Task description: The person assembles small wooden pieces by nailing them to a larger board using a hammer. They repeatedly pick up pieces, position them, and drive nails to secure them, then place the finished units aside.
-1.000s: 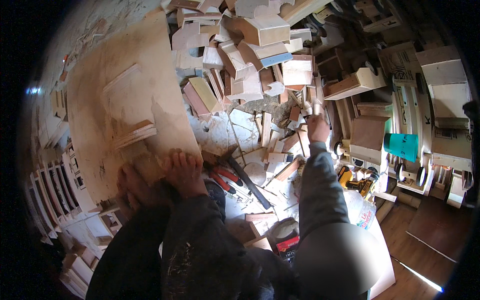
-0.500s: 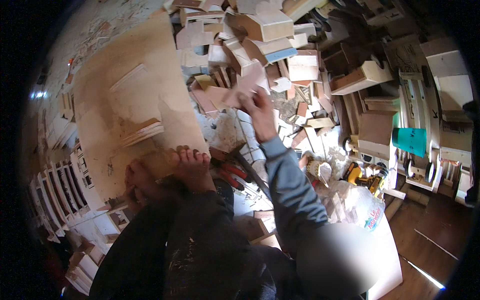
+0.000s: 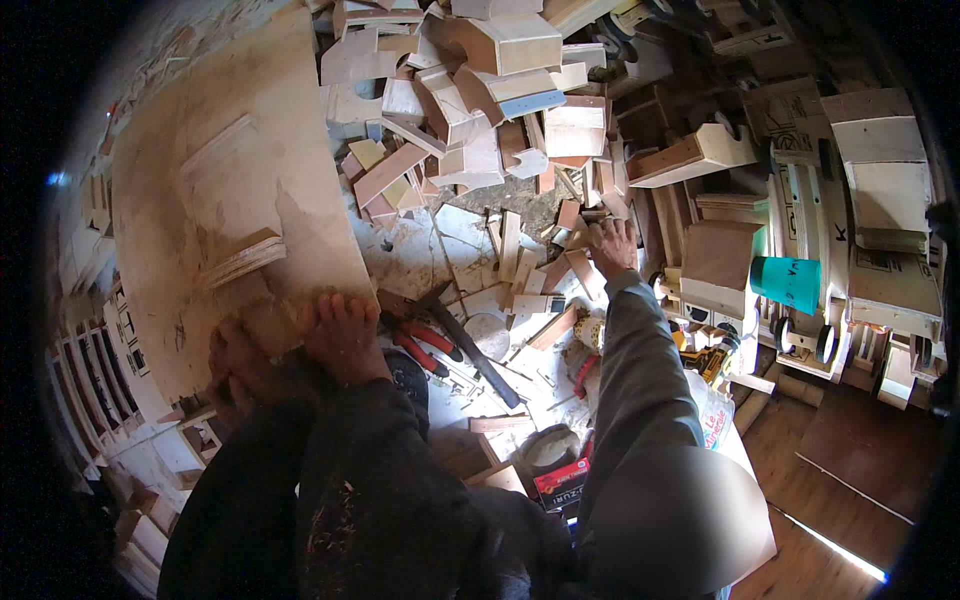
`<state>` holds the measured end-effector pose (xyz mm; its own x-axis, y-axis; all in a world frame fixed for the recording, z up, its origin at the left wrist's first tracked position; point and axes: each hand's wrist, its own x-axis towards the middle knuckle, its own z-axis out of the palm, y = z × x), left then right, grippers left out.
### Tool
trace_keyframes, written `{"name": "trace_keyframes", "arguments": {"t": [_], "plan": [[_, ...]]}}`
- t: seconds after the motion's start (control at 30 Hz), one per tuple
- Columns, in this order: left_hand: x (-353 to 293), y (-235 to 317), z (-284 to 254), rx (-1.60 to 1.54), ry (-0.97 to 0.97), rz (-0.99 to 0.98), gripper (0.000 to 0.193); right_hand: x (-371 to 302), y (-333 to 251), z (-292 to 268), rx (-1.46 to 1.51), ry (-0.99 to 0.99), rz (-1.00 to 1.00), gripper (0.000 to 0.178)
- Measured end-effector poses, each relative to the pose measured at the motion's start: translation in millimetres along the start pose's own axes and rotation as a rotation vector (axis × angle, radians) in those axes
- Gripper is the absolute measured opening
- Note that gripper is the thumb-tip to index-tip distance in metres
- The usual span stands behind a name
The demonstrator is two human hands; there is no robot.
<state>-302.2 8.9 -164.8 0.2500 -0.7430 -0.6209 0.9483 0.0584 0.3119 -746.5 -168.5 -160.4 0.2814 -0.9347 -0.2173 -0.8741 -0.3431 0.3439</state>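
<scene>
My right hand (image 3: pixel 612 247), in a grey sleeve, reaches down onto a heap of small wood offcuts (image 3: pixel 582 270). Its fingers bend down among the pieces, and the tips are hidden, so I cannot tell whether they grip one. My left hand is out of view. Left of the heap, a hammer (image 3: pixel 470 345) and red-handled pliers (image 3: pixel 425 345) lie on the pale floor by my bare foot (image 3: pixel 340 335). Farther off are stacked box-like wooden parts with curved cutouts (image 3: pixel 505 45).
A large plywood sheet (image 3: pixel 215 110) with thin strips on it lies at left under my feet. Wheeled wooden pieces (image 3: pixel 800 340), a green cup (image 3: pixel 785 283) and a yellow-black power drill (image 3: pixel 708 355) stand at right. A red-black box (image 3: pixel 562 485) sits near my right arm.
My right hand has let go of a flat pinkish wood piece and moved right and nearer, onto the small offcuts. The whole view has shifted slightly.
</scene>
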Motion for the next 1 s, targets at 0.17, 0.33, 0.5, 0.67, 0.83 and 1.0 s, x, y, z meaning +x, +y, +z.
{"name": "trace_keyframes", "arguments": {"t": [0.17,0.33,0.5,0.67,0.83,1.0], "plan": [[-8.4,-7.0,17.9,0.077,0.028,0.079,0.018,-12.7,14.3,1.2,0.399,0.057,0.651,0.053],[-8.7,-1.6,13.5,0.024,-0.252,0.031,0.017,1.3,17.1,41.3,0.258,-0.267,0.829,0.065],[-1.1,-2.3,3.7,-0.118,-0.075,0.012,0.016,-11.5,24.7,56.0,0.457,-0.352,1.035,0.051],[5.6,-3.4,-5.5,-0.146,-0.143,-0.007,0.016,-33.0,25.6,69.7,0.629,-0.006,1.215,0.032],[15.0,-7.6,-21.0,-0.217,-0.432,-0.011,0.017,-34.0,-41.5,5.3,2.239,0.229,0.183,0.007],[11.5,-6.1,-19.7,0.084,-0.253,0.109,0.019,37.8,-172.8,-132.5,2.237,0.122,0.078,0.046]]}}
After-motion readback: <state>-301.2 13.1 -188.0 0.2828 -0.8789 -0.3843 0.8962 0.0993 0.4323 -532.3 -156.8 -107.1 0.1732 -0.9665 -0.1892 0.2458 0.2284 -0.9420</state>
